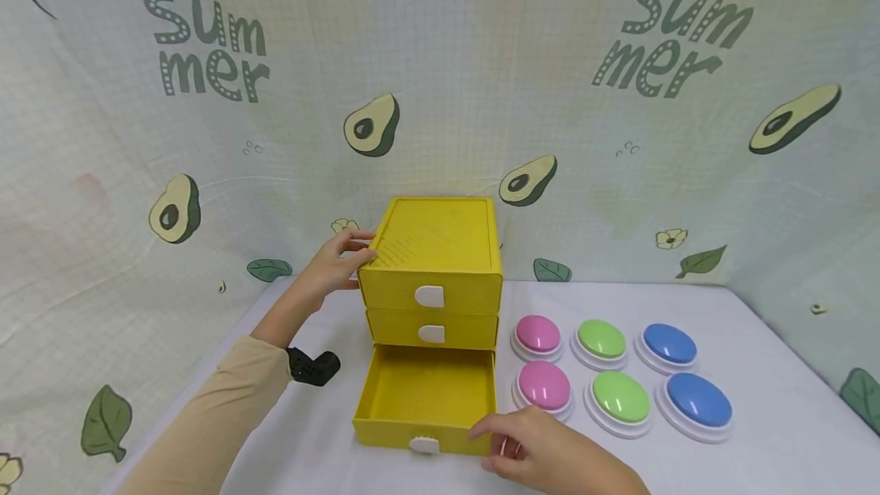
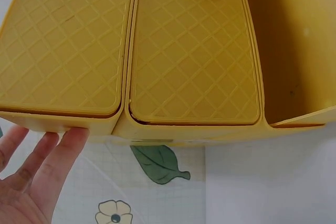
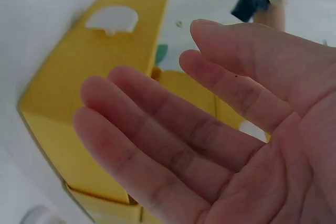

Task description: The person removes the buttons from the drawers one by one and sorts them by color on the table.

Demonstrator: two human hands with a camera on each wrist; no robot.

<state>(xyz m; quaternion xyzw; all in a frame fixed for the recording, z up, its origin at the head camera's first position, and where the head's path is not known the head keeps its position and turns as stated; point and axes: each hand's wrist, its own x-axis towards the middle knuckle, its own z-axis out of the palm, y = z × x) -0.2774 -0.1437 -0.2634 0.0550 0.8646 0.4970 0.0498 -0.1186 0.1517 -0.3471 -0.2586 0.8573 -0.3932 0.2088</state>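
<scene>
A yellow cabinet (image 1: 429, 235) with three stacked drawers and white handles stands on the table. Its bottom drawer (image 1: 385, 432) is pulled out, and nothing lies in the part of it I can see. The upper two drawers are closed. My left hand (image 1: 334, 266) rests its fingers against the cabinet's upper left side; in the left wrist view, extended fingers of that hand (image 2: 39, 177) touch the yellow side wall. By the front right corner of the pulled-out drawer is my right hand (image 1: 543, 451). Its fingers look loosely bent in the right wrist view, with nothing held in the palm.
To the right of the cabinet sit several round push buttons on white bases: pink (image 1: 538, 334), green (image 1: 601, 339) and blue (image 1: 670, 344), in two rows. A patterned cloth (image 1: 440, 75) with avocados hangs behind the white table (image 1: 302, 449). A black strap device (image 1: 314, 367) is on the left wrist.
</scene>
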